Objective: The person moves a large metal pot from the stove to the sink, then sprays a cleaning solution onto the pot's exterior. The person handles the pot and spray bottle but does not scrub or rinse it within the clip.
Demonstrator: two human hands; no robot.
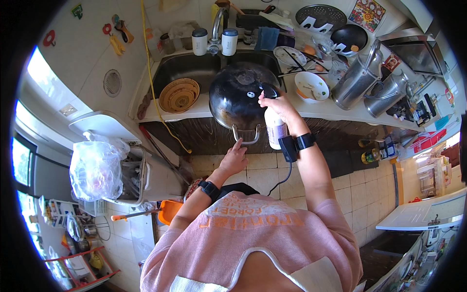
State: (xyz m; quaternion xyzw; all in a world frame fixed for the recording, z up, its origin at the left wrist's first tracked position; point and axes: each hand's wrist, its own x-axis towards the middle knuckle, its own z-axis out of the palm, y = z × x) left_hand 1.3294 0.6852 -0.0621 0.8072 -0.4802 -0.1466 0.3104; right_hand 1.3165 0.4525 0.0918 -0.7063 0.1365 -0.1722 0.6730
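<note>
My right hand (281,104) grips the neck and black trigger head of a white spray bottle (276,127), its nozzle over the wok. A black wok (237,87) lies bottom up across the sink's front edge, its scorched base showing. Its metal loop handle (251,141) juts towards me. My left hand (233,160) is just below that handle, its index fingertip at the handle's left side; whether it presses on the metal is unclear. Left of the wok, a brown ridged dish (179,95) rests on the rim of the dark double sink (189,67).
Two filter units flank the faucet (219,22). Right of the sink stand a used white bowl (311,87), chopsticks, a plate (290,56) and tall metal jugs (355,82). A yellow hose (149,65) hangs at the left. Below it is a bin (160,175) with plastic bags.
</note>
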